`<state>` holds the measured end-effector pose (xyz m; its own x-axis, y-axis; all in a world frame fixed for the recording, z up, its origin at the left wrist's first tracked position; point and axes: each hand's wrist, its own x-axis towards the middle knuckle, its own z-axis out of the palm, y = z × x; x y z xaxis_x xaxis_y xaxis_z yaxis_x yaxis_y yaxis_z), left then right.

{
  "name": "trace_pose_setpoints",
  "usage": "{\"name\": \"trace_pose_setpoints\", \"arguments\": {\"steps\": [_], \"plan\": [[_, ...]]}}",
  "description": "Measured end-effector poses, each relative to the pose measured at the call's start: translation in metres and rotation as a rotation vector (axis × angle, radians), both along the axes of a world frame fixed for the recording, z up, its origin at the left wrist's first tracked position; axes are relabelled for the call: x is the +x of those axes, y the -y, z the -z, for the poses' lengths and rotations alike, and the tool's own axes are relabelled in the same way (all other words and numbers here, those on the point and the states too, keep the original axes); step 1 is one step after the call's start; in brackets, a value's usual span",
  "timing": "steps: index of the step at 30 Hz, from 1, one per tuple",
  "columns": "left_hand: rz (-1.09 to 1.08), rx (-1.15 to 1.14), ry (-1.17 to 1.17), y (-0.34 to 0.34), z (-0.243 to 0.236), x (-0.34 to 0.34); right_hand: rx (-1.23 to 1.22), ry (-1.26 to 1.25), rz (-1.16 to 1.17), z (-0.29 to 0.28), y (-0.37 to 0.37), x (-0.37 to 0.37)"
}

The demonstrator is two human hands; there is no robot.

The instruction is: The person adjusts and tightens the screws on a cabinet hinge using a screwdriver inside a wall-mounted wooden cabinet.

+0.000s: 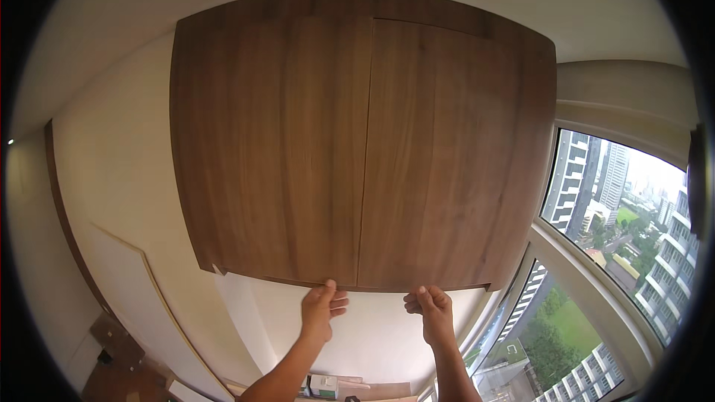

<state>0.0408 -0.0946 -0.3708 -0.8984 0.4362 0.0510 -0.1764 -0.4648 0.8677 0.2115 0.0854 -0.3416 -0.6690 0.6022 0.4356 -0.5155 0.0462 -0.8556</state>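
Observation:
A wide brown wood-grain wall cabinet hangs high in front of me. Its left door and right door both look closed, with a thin vertical gap between them. At the bottom edge of the left door, my left hand has its thumb against the front and its fingers curled below. My right hand is at the lower edge of the right door, thumb up and fingers bent in. How far the fingers reach behind either edge is hidden.
A large window with pale frames takes up the right side, with tall buildings and greenery outside. Below my hands, a small box and other items rest on a surface. A pale panel with a wooden edge stands at lower left.

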Motion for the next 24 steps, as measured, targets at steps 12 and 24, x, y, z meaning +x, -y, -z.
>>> {"name": "trace_pose_setpoints", "arguments": {"steps": [12,24], "plan": [[0.278,0.201,0.082,-0.03,-0.008,0.019,0.437,0.096,0.214,-0.067,0.009,0.011],[0.266,0.389,0.082,-0.056,0.014,0.042,0.567,0.062,0.318,-0.074,0.019,0.022]]}}
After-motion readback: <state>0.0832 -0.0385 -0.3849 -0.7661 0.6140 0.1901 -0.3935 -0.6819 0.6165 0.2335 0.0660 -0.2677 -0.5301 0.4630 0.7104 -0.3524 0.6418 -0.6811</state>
